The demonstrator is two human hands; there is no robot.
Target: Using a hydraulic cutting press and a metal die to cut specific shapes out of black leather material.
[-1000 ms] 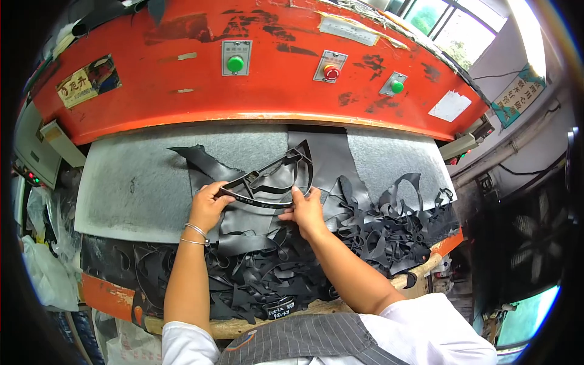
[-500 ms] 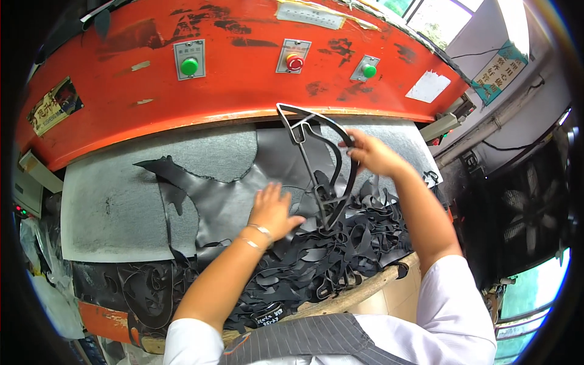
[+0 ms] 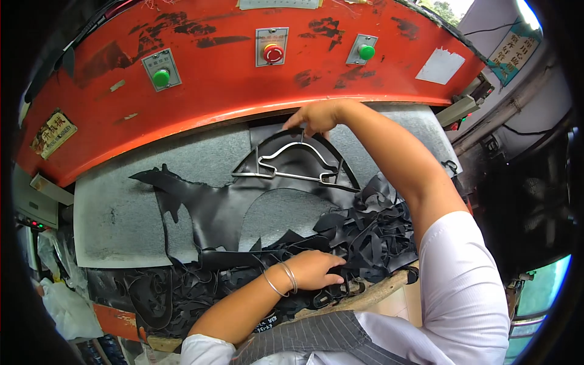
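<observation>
Showing a loosely parted grip, the left hand [image 3: 309,271] is at the black scraps [image 3: 380,234] nearby. Farther off, the right hand [image 3: 320,115] has its grip closed on the far rim of a curved metal die [image 3: 298,176], over black sheeting [image 3: 216,210].

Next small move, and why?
Probably ease the right hand back off the metal cutting die: the die appears to lie on the black leather-like sheet, and the hand, at its far rim, looks close to the red machine beam.
</observation>
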